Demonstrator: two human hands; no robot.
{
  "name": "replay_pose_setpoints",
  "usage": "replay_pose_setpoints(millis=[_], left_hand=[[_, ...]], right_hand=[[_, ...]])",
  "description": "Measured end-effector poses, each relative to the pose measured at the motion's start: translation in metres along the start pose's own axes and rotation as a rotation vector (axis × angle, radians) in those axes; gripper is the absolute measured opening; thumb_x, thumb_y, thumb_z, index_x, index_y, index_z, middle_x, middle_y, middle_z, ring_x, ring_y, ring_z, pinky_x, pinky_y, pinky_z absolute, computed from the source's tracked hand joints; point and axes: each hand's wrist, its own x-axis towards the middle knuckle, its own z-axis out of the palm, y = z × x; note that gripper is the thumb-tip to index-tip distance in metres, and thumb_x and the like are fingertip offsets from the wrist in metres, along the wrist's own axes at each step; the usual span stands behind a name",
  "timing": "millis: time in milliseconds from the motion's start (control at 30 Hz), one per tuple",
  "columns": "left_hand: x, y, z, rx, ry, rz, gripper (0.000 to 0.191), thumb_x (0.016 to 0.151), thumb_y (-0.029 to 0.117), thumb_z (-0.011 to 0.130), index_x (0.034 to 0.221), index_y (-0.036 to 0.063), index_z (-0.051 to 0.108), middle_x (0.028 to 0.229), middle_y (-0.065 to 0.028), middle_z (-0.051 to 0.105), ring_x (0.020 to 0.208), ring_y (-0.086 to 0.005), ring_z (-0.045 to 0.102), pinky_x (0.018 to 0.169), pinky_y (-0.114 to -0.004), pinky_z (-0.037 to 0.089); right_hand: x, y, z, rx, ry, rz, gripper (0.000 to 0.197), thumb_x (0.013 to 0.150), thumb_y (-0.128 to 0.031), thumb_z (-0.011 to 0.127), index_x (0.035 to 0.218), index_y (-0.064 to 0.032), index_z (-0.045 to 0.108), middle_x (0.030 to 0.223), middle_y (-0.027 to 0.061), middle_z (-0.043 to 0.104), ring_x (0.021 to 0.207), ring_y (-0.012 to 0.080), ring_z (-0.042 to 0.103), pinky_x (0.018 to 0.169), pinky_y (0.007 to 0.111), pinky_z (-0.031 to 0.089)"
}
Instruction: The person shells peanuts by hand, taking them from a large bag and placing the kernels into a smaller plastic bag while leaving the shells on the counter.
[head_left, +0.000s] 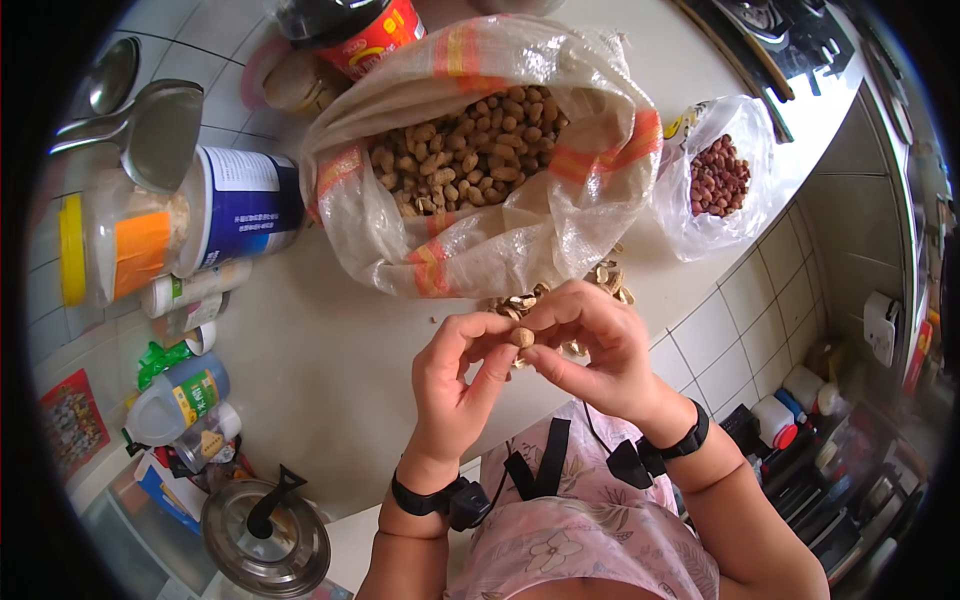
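An unshelled peanut (522, 337) is pinched between the fingertips of my left hand (457, 375) and my right hand (600, 352). Both hands are over the near edge of the counter. Broken peanut shells (611, 279) lie on the counter just beyond my hands, partly hidden by them. Past the shells, a woven plastic sack (495, 251) with orange stripes stands with its mouth rolled wide, holding many unshelled peanuts (472, 150). To its right, a clear plastic bag (679, 217) contains shelled red-skinned peanut kernels (720, 176).
Along the left wall stand a blue-and-white tub (247, 206), a yellow-lidded jar (142, 244) and a plastic jug (180, 397). A metal spatula (161, 135) hangs above them. A lidded pot (266, 536) sits at lower left. A stove (795, 37) is at upper right.
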Motion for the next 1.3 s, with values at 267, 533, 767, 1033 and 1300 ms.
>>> replay_pose_setpoints(millis=[267, 533, 767, 1033, 1300], left_hand=[[-0.027, 0.013, -0.005, -0.188, -0.225, -0.163, 0.02, 0.093, 0.002, 0.051, 0.111, -0.0029, 0.056, 0.094, -0.004, 0.062, 0.079, -0.0096, 0.058, 0.067, -0.024, 0.05], [-0.053, 0.021, 0.007, 0.019, -0.178, -0.035, 0.015, 0.092, 0.002, 0.054, 0.103, -0.0049, 0.059, 0.077, -0.0056, 0.059, 0.065, -0.0113, 0.059, 0.059, -0.024, 0.049], [-0.062, 0.029, 0.039, -0.078, -0.163, -0.025, 0.028, 0.1, 0.023, 0.044, 0.1, -0.0019, 0.057, 0.074, -0.002, 0.052, 0.062, -0.01, 0.051, 0.058, -0.025, 0.048], [-0.062, 0.028, 0.098, -0.034, -0.228, 0.056, 0.03, 0.101, 0.025, 0.039, 0.117, 0.0042, 0.052, 0.07, 0.0042, 0.043, 0.058, -0.0054, 0.039, 0.05, -0.02, 0.032], [-0.044, 0.039, 0.164, -0.312, -0.022, 0.0, 0.026, 0.099, 0.027, 0.041, 0.103, 0.0082, 0.058, 0.066, 0.006, 0.041, 0.055, -0.0034, 0.036, 0.047, -0.018, 0.026]], right_hand=[[-0.032, -0.012, 0.003, 0.23, -0.074, 0.115, 0.008, 0.085, 0.0, 0.064, 0.089, 0.0017, 0.058, 0.092, 0.0053, 0.054, 0.081, 0.0126, 0.063, 0.067, 0.024, 0.052], [-0.059, -0.022, 0.009, 0.482, -0.115, 0.145, 0.006, 0.09, -0.001, 0.058, 0.094, 0.0015, 0.054, 0.087, 0.0071, 0.061, 0.078, 0.012, 0.061, 0.066, 0.025, 0.05], [-0.063, -0.029, -0.003, 0.381, -0.141, 0.019, 0.014, 0.091, -0.007, 0.058, 0.083, 0.0019, 0.052, 0.07, 0.0068, 0.061, 0.058, 0.0126, 0.062, 0.051, 0.025, 0.049], [-0.087, -0.054, -0.06, 0.136, -0.07, 0.136, 0.022, 0.092, -0.02, 0.06, 0.085, 0.0012, 0.057, 0.071, 0.0019, 0.062, 0.069, 0.0064, 0.057, 0.06, 0.023, 0.048], [-0.088, -0.067, -0.093, 0.152, 0.097, -0.051, 0.025, 0.091, -0.023, 0.061, 0.082, 0.0004, 0.057, 0.07, 0.0004, 0.059, 0.064, 0.0063, 0.052, 0.058, 0.025, 0.047]])
